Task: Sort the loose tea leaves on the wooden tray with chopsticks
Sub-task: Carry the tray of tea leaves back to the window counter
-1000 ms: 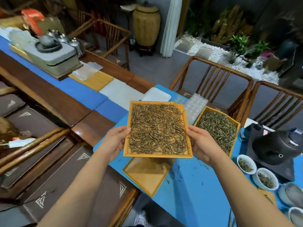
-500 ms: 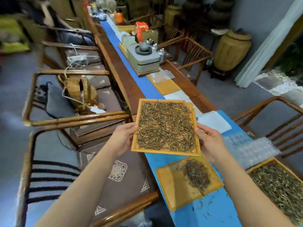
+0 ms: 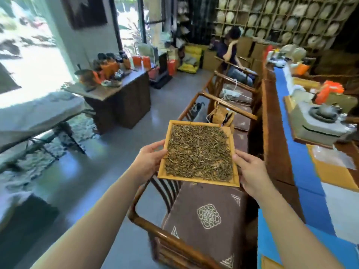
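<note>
Wooden tray of tea leaves, gripped by left hand and right hand, has swung away from the bench; sorting is paused.

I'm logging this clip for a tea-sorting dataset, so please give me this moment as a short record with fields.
held item: wooden tray, square with a raised rim
contents: loose tea leaves spread across nearly the whole tray
left hand: grips the tray's left edge
right hand: grips the tray's right edge
tray position: in the air above a chair with a brown cushion, not on the long table
chopsticks: none visible
others: a seated person far back
</note>
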